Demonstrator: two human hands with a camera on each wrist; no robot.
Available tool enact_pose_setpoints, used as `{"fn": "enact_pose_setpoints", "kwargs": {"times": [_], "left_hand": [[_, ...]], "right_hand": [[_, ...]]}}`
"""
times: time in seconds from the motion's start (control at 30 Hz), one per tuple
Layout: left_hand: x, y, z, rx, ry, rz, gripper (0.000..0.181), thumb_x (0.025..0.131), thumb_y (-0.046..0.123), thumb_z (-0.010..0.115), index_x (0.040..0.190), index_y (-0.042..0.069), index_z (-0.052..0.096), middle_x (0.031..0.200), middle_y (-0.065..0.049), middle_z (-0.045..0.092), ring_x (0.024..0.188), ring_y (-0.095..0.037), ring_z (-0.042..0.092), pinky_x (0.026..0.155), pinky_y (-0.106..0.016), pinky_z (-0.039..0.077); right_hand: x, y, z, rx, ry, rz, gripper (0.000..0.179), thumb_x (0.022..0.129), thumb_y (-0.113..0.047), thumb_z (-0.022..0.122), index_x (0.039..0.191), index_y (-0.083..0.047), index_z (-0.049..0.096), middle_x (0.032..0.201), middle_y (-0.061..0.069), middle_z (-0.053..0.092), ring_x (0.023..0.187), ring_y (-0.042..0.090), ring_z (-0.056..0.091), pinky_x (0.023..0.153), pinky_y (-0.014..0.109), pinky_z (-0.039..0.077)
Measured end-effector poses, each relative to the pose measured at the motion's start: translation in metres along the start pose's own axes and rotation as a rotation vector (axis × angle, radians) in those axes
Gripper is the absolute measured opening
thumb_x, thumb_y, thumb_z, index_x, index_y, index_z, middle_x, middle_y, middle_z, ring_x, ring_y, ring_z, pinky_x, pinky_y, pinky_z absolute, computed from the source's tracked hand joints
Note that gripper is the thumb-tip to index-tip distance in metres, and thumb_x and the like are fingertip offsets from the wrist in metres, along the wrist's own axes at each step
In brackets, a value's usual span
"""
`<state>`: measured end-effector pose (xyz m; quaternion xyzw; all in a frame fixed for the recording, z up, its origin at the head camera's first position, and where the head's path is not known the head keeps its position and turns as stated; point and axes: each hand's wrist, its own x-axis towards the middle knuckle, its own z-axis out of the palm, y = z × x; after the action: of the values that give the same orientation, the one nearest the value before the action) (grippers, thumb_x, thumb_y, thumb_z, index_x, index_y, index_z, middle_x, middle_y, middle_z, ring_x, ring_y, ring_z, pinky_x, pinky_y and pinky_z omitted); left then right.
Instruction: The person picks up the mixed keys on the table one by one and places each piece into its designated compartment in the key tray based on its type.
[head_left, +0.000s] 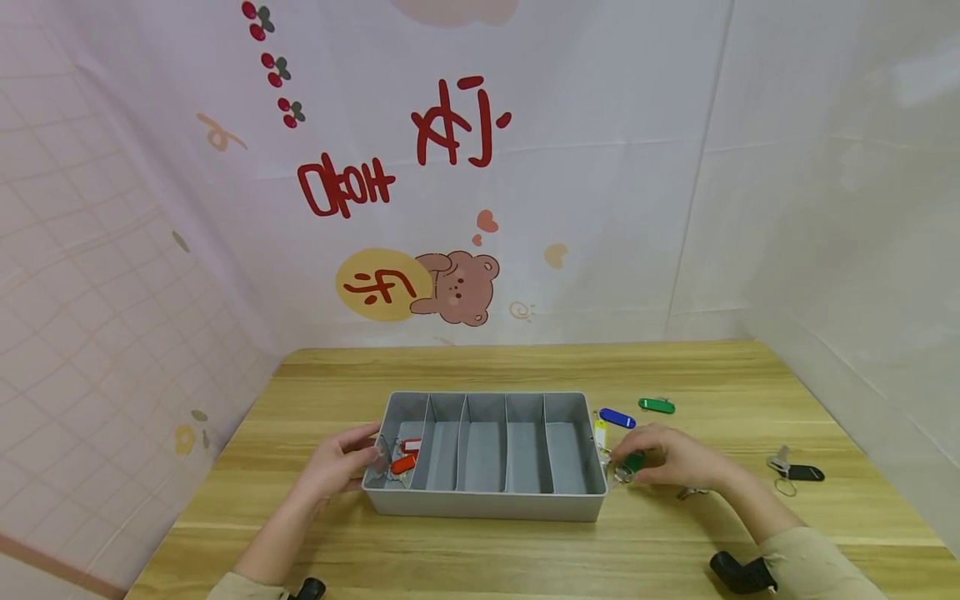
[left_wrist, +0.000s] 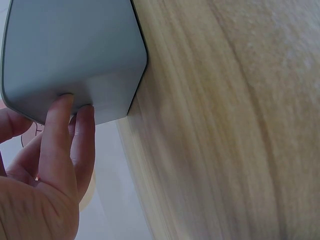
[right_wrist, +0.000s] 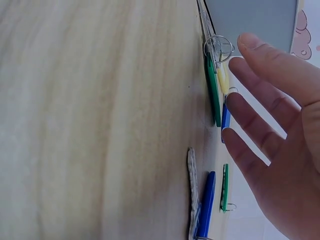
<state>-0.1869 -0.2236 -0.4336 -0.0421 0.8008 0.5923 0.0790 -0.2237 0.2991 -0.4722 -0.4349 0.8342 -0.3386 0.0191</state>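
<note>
Head view shows a gray tray (head_left: 486, 505) with five compartments lying between the person's two hands on the wood-grain surface (head_left: 495, 558). Against its left wall is the left hand (head_left: 341, 462), fingers extended and a little apart, fingertips touching the outer face and the thumb up at the rim; whether the thumb hooks over that rim, I cannot tell. Inside the tray, the leftmost compartment holds two red key tags (head_left: 403, 464) together with keys and rings.

Just right of the tray is the right hand (head_left: 667, 457), its fingers loosely bent and spread, with a gap between thumb and fingers in the right wrist view. Under its fingertips, close to the tray's right wall, lies a green key tag (head_left: 634, 461) with a metal ring (right_wrist: 219, 48); the thumb tip is just beside that ring, and I cannot tell whether they touch. A yellow key tag (head_left: 600, 433) lies next to the same wall, and a blue key tag (head_left: 617, 417) is near the tray's far right corner. Farther right of the tray are a second green tag (head_left: 657, 406), a second blue tag (right_wrist: 206, 205) that shows in the right wrist view, and, well apart, a black key tag (head_left: 806, 472) with its key. Behind the tray hangs a white backdrop (head_left: 600, 208) printed with a bear (head_left: 465, 287).
</note>
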Motion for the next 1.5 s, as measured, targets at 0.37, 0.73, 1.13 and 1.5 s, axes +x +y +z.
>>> {"fn": "enact_pose_setpoints", "kwargs": {"times": [0.37,0.73,1.13,1.5], "left_hand": [[-0.002,0.000,0.000,0.000,-0.004,0.020,0.050,0.095,0.003,0.061,0.142,-0.005,0.048,0.125,-0.027,0.057,0.101,-0.032,0.063,0.075,-0.049,0.059],[-0.003,0.001,0.000,-0.013,-0.006,0.009,0.050,0.095,0.003,0.061,0.142,-0.005,0.048,0.123,-0.025,0.056,0.101,-0.032,0.063,0.076,-0.049,0.059],[-0.004,0.002,0.000,-0.009,0.003,0.006,0.050,0.094,0.003,0.062,0.142,-0.004,0.049,0.121,-0.023,0.057,0.100,-0.032,0.062,0.076,-0.049,0.059],[-0.001,-0.001,0.001,-0.063,-0.015,0.019,0.050,0.095,0.000,0.059,0.143,-0.007,0.046,0.123,-0.028,0.058,0.098,-0.034,0.065,0.076,-0.050,0.058]], "right_hand": [[0.002,0.003,0.002,-0.006,-0.018,0.001,0.025,0.084,-0.011,0.078,0.109,-0.016,0.075,0.108,-0.005,0.070,0.102,0.012,0.056,0.086,0.031,0.046],[0.007,0.000,0.005,-0.040,-0.001,-0.046,0.020,0.083,-0.009,0.079,0.101,-0.017,0.077,0.102,-0.007,0.069,0.097,0.012,0.059,0.084,0.031,0.049],[0.009,0.002,0.008,-0.040,0.011,-0.078,0.019,0.083,-0.006,0.079,0.096,-0.019,0.076,0.097,-0.008,0.070,0.091,0.010,0.061,0.079,0.029,0.052],[0.010,0.003,0.011,-0.068,0.027,-0.060,0.018,0.082,-0.006,0.079,0.090,-0.021,0.076,0.091,-0.011,0.069,0.086,0.006,0.059,0.074,0.027,0.050]]}}
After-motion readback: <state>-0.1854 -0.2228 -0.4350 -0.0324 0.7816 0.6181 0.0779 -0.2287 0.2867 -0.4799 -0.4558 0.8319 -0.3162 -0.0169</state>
